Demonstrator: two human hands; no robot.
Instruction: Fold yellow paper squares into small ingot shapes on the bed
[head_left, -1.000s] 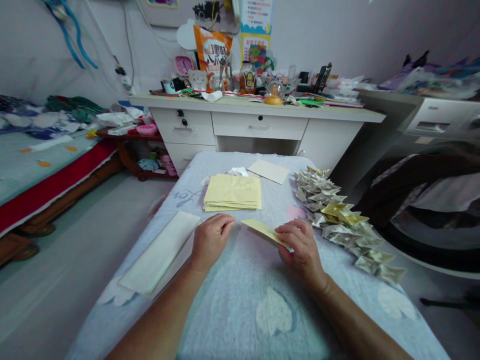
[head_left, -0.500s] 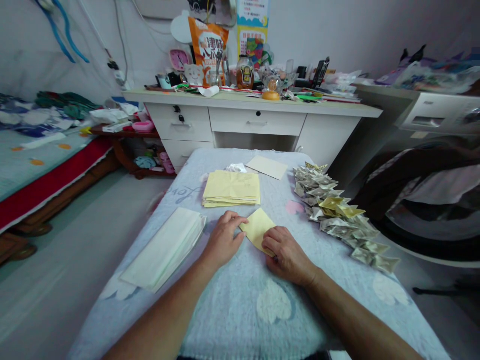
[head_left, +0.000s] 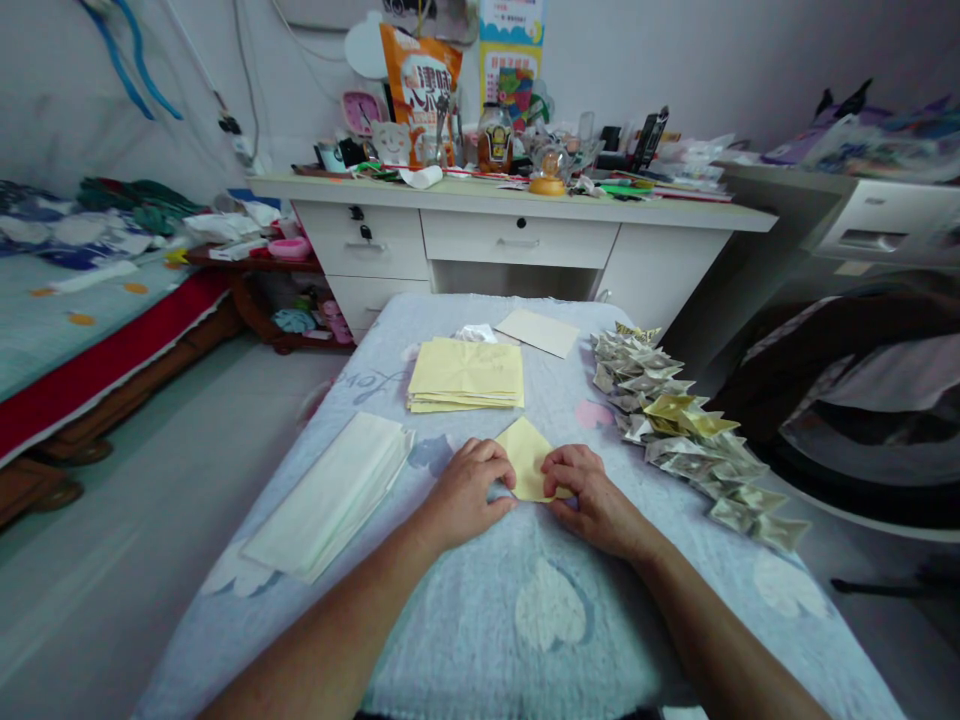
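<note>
A small folded sheet of yellow paper lies on the cloth-covered table between my hands, one corner pointing away from me. My left hand pinches its lower left edge, fingers curled over thumb. On the opposite side my right hand grips the lower right edge between thumb and fingers. Just beyond sits a stack of yellow paper. To the left lies a long pile of folded whitish paper. Several folded paper pieces, mostly silvery with a golden one among them, form a long row at the right.
The table has a pale blue patterned cloth. A flat cream card and a crumpled white tissue lie at its far end. Behind stands a cluttered white desk; a washing machine is at right, a bed at left.
The yellow paper has turned so its lower edge faces me. My left hand has shifted right and nearer, and my right hand has moved slightly right along its edge.
</note>
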